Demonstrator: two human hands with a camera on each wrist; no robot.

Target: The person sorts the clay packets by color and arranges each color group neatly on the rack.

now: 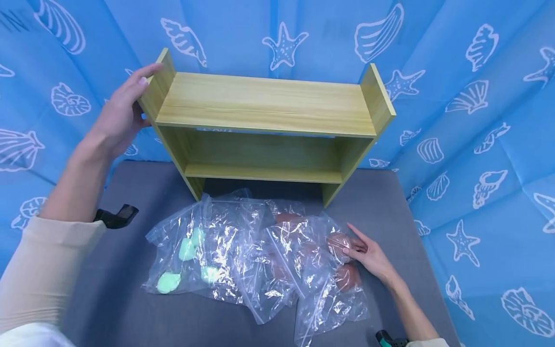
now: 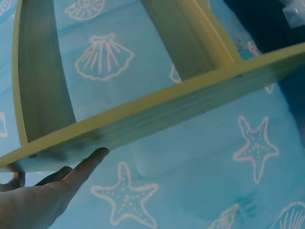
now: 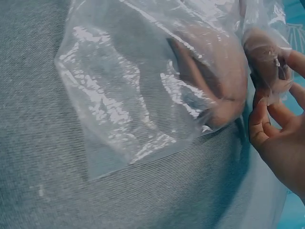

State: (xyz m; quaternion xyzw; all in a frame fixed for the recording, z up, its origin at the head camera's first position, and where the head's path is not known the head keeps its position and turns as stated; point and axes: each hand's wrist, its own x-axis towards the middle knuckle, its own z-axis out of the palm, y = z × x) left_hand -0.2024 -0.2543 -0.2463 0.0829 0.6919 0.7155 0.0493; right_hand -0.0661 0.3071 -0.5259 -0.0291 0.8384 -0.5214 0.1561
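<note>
In the head view my left hand [image 1: 123, 108] is spread against the outer face of a light wooden shelf unit's [image 1: 269, 103] left side panel, fingertips at its upper edge. The left wrist view shows fingers [image 2: 83, 169] extended along that panel [image 2: 162, 112]. My right hand [image 1: 368, 255] pinches the right end of a clear zip bag [image 1: 340, 243] with a brown rounded piece inside. In the right wrist view thumb and fingers close round that bagged piece [image 3: 267, 55]. Another clear bag [image 3: 124, 95] with a brown piece lies beside it.
Several overlapping clear zip bags [image 1: 225, 246] spread over the dark grey tabletop [image 1: 125, 308] before the shelf. Those at left hold pale green pieces [image 1: 168, 282]; a further brown piece [image 1: 347, 277] lies bagged at right. A blue seashell-patterned curtain [image 1: 321, 38] hangs behind and at the sides.
</note>
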